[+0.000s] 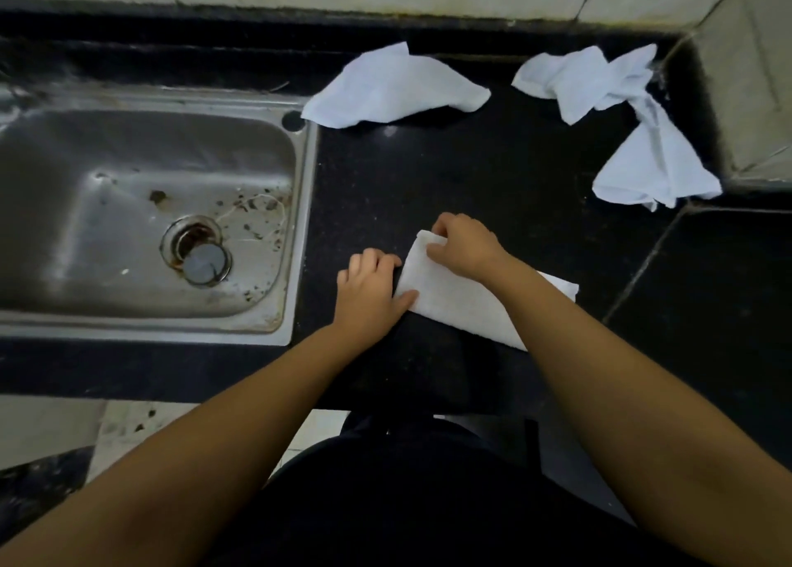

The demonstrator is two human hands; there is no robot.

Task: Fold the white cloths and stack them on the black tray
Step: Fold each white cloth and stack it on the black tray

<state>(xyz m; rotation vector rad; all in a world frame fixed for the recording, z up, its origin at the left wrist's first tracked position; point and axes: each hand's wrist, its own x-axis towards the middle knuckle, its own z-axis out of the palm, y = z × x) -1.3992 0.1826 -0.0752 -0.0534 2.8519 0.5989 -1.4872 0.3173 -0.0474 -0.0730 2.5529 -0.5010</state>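
Folding 1 white cloth on the bench, with 2 more waiting.

I am working the folded cloth (463,296) flat on the black bench (471,172) just right of the sink (145,223). My right hand (465,245) is curling its grip on the cloth's far corner, while my left hand (370,283) is holding the near-left edge, thumb on top. I judge this a mid-fold step; next I need to carry that corner across and square the edges. 2 crumpled cloths, (394,88) and (621,116), are lying well apart at the back. I cannot pick out the black tray.
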